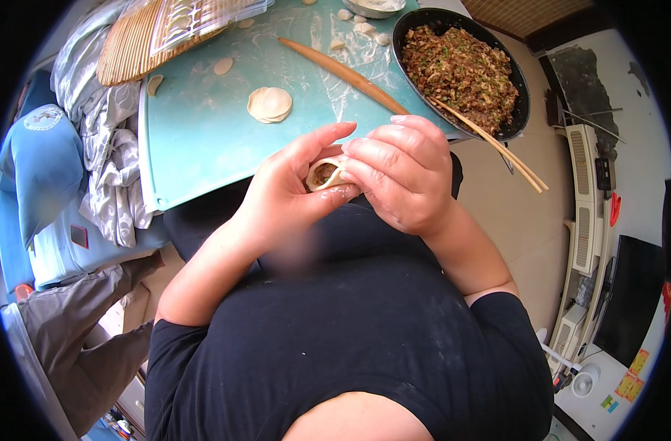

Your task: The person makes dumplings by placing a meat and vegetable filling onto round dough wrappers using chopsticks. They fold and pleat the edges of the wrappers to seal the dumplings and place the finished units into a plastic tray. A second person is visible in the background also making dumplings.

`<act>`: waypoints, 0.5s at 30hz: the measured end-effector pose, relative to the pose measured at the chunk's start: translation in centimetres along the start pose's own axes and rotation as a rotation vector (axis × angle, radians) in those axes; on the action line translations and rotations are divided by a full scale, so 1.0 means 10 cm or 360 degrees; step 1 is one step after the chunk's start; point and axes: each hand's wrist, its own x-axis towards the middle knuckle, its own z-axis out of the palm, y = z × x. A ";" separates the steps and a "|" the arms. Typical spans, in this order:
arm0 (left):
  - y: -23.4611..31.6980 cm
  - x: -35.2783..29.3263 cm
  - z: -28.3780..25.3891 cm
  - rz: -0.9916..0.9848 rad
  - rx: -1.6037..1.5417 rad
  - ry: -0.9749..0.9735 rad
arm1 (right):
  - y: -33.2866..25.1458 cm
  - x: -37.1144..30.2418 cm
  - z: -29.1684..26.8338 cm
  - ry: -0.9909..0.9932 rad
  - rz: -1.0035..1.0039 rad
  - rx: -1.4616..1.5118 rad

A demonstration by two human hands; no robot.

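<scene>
- In the head view, one cupped left hand (273, 184) and one right hand (405, 173), its fingers curled and pinching, together held one soft, pale, round dough wrapper (322, 187) just off the mat's near edge.
- Brown minced filling (325, 173) sat inside its open fold.
- One stack of floury dough discs (269, 104), too overlapped to count, and one tapered wooden rolling pin (343, 72) lay on a smooth teal mat (195, 147).
- Two wooden chopsticks (491, 140) rested across one round black pan (527, 103) of coarse, green-flecked mince.
- Beige floor (530, 228) showed at right.
</scene>
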 end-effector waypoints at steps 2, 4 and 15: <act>0.00 -0.01 -0.01 0.0006 0.0114 -0.0004 | 0.00 -0.02 0.03 0.0036 -0.0002 -0.0019; 0.01 -0.02 -0.05 -0.0030 0.0314 -0.0027 | 0.01 -0.06 0.07 0.0074 0.0008 -0.0033; 0.00 -0.07 -0.02 -0.0037 -0.0424 0.0228 | 0.03 -0.20 -0.04 -0.0254 0.1212 0.0961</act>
